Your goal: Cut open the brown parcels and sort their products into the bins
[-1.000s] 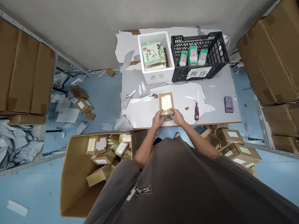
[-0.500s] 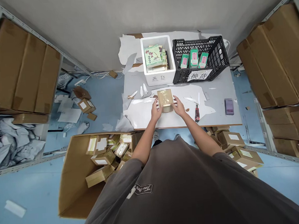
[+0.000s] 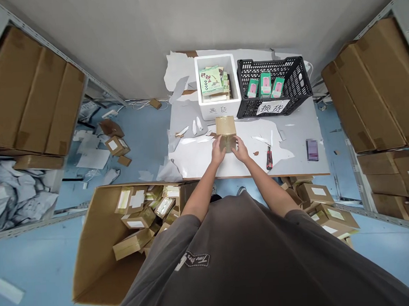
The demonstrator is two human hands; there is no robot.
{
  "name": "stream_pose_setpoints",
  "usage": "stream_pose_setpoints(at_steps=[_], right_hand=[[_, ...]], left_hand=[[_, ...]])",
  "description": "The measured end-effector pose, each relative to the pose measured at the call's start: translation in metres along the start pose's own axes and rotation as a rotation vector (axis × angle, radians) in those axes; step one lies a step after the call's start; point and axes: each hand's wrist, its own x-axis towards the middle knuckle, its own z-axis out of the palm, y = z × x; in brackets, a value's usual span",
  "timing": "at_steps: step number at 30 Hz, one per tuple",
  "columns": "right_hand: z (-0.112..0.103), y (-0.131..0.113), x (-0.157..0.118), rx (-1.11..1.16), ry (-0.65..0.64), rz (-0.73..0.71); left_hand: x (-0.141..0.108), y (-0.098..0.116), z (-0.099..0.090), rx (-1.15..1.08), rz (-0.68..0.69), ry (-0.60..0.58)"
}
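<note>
While we stand at the near edge of the white-covered table [image 3: 295,131], both our hands are on one small cardboard box [image 3: 225,125], just left of the table's middle. Our left hand [image 3: 218,151] is curled against the left side of its near end, and our right hand [image 3: 240,150] is bent around the right side, so that we grip the box between them. The box is tilted enough that we see its taped top and, below that, a darker near face with shiny tape. Whether its underside touches the tabletop, we cannot tell.

Just beyond the box we have a white tub [image 3: 219,104] with a green pack [image 3: 210,80] lying uppermost in it. To the tub's right, close beside it, stands a black crate [image 3: 250,109] with three green-and-pink packs [image 3: 266,83] inside and a handwritten label [image 3: 273,107] on its near wall. Right of our right hand lies a red-and-black cutter [image 3: 269,158]; farther right is a dark flat object [image 3: 312,150], its face blurred. White slips [image 3: 196,125] lie to the far left of our hands.

Near left, below the tabletop, we see a large open carton [image 3: 93,252] holding many taped parcels [image 3: 135,222].
</note>
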Motion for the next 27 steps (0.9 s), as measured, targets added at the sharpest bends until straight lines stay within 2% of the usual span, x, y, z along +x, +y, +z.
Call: stream_pose_setpoints(at_steps=[3, 6, 9, 11, 15, 19, 21, 23, 27], right_hand=[[-0.006, -0.014, -0.001, -0.052, 0.064, -0.016], [-0.018, -0.026, -0.007, -0.039, 0.073, -0.047], [-0.024, -0.031, -0.012, -0.037, 0.068, -0.082], [-0.018, -0.028, -0.014, -0.057, 0.018, -0.083], [0.007, -0.005, -0.019, -0.084, -0.185, 0.052], [0.018, 0.021, -0.028, -0.100, -0.244, 0.168], [0.015, 0.027, -0.030, -0.098, -0.258, 0.153], [0.009, 0.028, -0.032, -0.092, -0.270, 0.121], [-0.014, 0.024, -0.038, -0.146, -0.237, 0.105]], left_hand=[[-0.002, 0.014, -0.008, 0.053, -0.033, 0.087], [-0.010, 0.025, -0.022, 0.053, 0.010, 0.121], [-0.016, 0.024, -0.033, 0.026, 0.034, 0.140], [-0.019, 0.012, -0.034, 0.005, 0.015, 0.093], [-0.028, -0.027, -0.023, -0.063, -0.083, -0.146], [-0.039, -0.052, -0.008, -0.228, -0.185, -0.285], [-0.043, -0.054, -0.004, -0.261, -0.197, -0.300], [-0.045, -0.051, -0.005, -0.202, -0.195, -0.292], [-0.036, -0.034, -0.019, 0.183, -0.178, -0.274]])
